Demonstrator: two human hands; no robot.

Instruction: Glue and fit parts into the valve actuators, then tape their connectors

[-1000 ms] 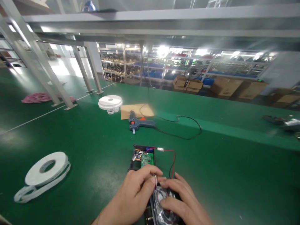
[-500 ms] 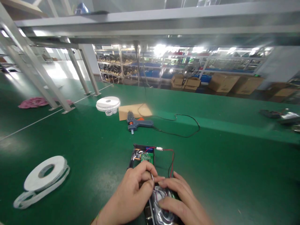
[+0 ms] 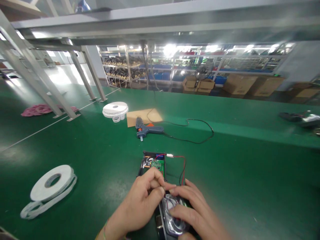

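Low in the view, my right hand (image 3: 193, 206) grips a black housing (image 3: 162, 218) with a silvery round part, which looks like a speaker (image 3: 174, 216), set into it. Its fingers lie across the top of that part. At the housing's far left corner my left hand (image 3: 143, 200) is closed in a pinch on a thin wire, mostly hidden by the fingertips. Just beyond stands an open black case half (image 3: 144, 163) holding a green circuit board (image 3: 157, 164). Red and black wires with a white connector (image 3: 169, 155) run from it toward my right hand.
A glue gun (image 3: 150, 130) with a looping cord lies beyond, by a cardboard sheet (image 3: 131, 120). White tape rolls sit at left (image 3: 37, 186) and farther back (image 3: 115, 108). Metal legs (image 3: 60, 96) hold an overhead shelf; a dark device (image 3: 290, 116) lies at far right.
My left fingertips have closed further over the thin wire, which showed more clearly before. The right hand keeps its grip, and the view has shifted slightly.
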